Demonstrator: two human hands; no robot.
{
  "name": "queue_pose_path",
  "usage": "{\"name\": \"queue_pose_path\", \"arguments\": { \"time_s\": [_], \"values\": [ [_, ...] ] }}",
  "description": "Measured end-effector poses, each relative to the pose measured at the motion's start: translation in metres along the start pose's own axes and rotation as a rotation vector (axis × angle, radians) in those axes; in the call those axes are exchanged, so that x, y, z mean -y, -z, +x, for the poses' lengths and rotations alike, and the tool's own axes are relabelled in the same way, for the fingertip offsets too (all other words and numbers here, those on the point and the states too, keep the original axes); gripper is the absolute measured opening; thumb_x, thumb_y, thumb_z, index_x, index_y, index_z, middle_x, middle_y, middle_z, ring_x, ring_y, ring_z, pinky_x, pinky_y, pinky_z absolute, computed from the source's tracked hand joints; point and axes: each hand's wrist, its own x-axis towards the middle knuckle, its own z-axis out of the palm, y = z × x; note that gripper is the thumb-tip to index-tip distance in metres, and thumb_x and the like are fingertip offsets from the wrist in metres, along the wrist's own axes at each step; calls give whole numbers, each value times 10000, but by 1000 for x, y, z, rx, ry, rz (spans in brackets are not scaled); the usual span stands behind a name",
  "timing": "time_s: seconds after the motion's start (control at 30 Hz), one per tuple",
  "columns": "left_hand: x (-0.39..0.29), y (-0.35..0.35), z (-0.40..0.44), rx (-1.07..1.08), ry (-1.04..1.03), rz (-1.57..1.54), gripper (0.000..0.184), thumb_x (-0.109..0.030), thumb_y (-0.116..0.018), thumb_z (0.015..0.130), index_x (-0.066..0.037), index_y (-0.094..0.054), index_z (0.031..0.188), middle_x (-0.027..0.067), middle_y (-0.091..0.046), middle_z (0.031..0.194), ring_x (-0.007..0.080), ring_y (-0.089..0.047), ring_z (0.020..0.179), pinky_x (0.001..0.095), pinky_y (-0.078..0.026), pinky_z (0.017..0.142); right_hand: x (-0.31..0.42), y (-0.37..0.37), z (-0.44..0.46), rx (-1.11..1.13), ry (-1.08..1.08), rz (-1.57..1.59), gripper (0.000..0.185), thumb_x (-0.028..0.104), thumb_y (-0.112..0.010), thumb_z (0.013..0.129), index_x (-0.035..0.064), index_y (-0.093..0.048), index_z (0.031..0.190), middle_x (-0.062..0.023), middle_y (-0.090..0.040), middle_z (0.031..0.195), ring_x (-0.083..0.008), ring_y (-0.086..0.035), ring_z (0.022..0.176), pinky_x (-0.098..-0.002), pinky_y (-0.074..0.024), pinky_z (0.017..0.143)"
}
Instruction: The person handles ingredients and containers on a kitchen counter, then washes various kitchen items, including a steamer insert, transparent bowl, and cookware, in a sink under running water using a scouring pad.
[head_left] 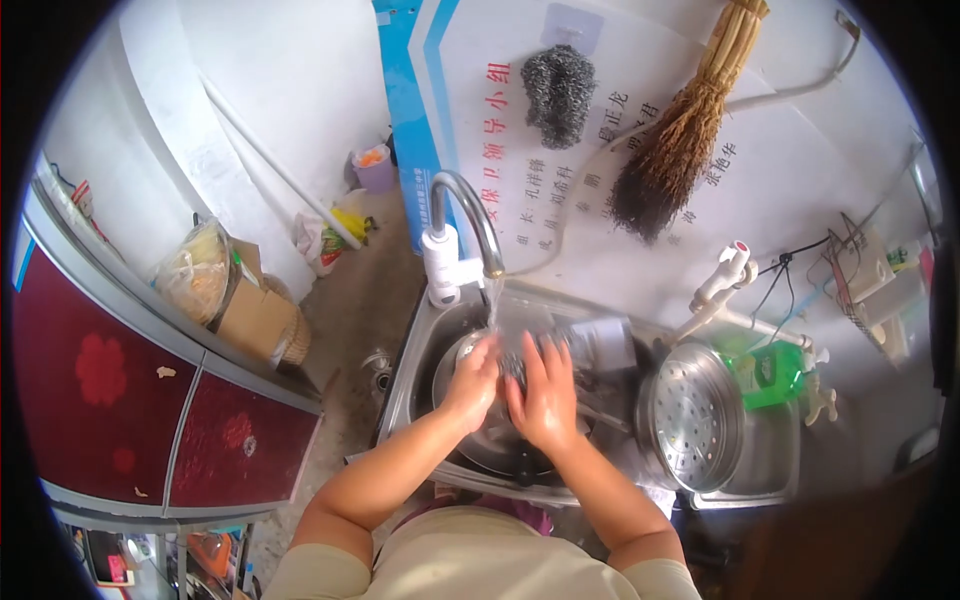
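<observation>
My left hand (474, 385) is under the running tap (465, 225), over the sink (400, 400). Its fingers are curled, and what they grip is hidden. Close beside it, my right hand (547, 397) presses a dark grey steel wool scourer (515, 368), partly covered by the fingers. Water falls from the spout onto both hands and blurs them a little. Below them, a round metal pan (446, 385) lies in the sink, largely covered by my hands. A clear, pale container (605, 343) stands behind my right hand at the back of the basin.
A perforated steamer tray (690, 418) leans at the sink's right, near a green detergent bottle (775, 375) and a second tap (722, 275). On the wall hang a straw brush (690, 130) and another steel scourer (558, 95). A dark red cabinet (110, 375) stands left.
</observation>
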Motion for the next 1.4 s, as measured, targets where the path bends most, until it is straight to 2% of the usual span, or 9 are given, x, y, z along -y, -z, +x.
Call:
{"name": "queue_pose_path", "arguments": {
  "time_s": [0.17, 0.3, 0.37, 0.47, 0.57, 0.77, 0.97, 1.2, 1.4],
  "values": [
    [6, 8, -1, -7, -3, 254, 394, -329, -342, 949, -26, -430, 1186, 119, -574, 584, 140, -534, 419, 224, -391, 361, -94, -60, 43, 460, -642, 510, 447, 291, -491, 831, -2, -493, 1169, -202, -529, 1122, -330, -472, 1077, -363, -366, 914],
    [-19, 33, 8, -108, 60, 358, 392, -379, -366, 933, -50, -526, 1075, 80, -534, 490, 123, -470, 349, 226, -340, 322, -111, -95, 15, 244, -885, 1172, 466, 322, -378, 888, 39, -419, 1256, -175, -459, 1249, -289, -401, 1188, -339, -293, 983],
    [-21, 57, 23, -215, 133, 316, 395, -387, -367, 929, -55, -540, 1057, 67, -502, 470, 125, -434, 334, 236, -325, 314, -80, -103, -3, 72, -367, 812, 479, 304, -366, 899, 80, -338, 1322, -178, -338, 1347, -316, -319, 1243, -357, -211, 1037],
    [-26, 79, 36, -318, 187, 348, 403, -405, -383, 922, -57, -569, 1003, 48, -446, 456, 130, -392, 330, 258, -308, 310, -5, -78, -13, 94, -288, 521, 482, 228, -407, 903, 103, -287, 1353, -209, -244, 1385, -355, -220, 1287, -409, -128, 1064],
    [-23, 88, 42, -374, 199, 392, 403, -403, -371, 927, -69, -590, 971, 23, -408, 441, 112, -355, 307, 252, -274, 293, -32, -102, -3, 169, -221, 501, 481, 226, -391, 913, 98, -264, 1360, -238, -271, 1358, -370, -250, 1262, -410, -159, 1056],
    [-16, 96, 47, -414, 162, 386, 405, -399, -365, 930, -66, -592, 969, 8, -376, 424, 103, -326, 292, 255, -252, 282, -46, -131, -45, 214, -822, 465, 521, 261, -368, 917, -44, -240, 1321, -316, -345, 1241, -420, -324, 1182, -455, -264, 983],
    [-20, 77, 37, -404, 116, 488, 392, -372, -368, 933, -34, -561, 984, 23, -401, 425, 111, -360, 301, 252, -275, 294, -4, -106, 11, 48, -581, 463, 538, 312, -379, 904, 9, -262, 1334, -296, -303, 1297, -424, -281, 1223, -541, -183, 999],
    [-12, 53, 26, -248, -21, 558, 367, -336, -383, 932, -24, -549, 1032, 46, -457, 467, 114, -432, 323, 244, -346, 299, -125, -167, -8, -19, -1269, 1088, 563, 414, -394, 885, 20, -353, 1285, -215, -405, 1280, -350, -390, 1173, -365, -319, 966],
    [-11, 45, 26, -66, -110, 556, 379, -340, -355, 945, -24, -559, 990, 2, -423, 424, 79, -394, 300, 225, -315, 273, -84, -91, 7, 143, -763, 899, 591, 353, -529, 809, -5, -391, 1258, -238, -419, 1230, -359, -394, 1159, -420, -326, 964]
  ]
}}
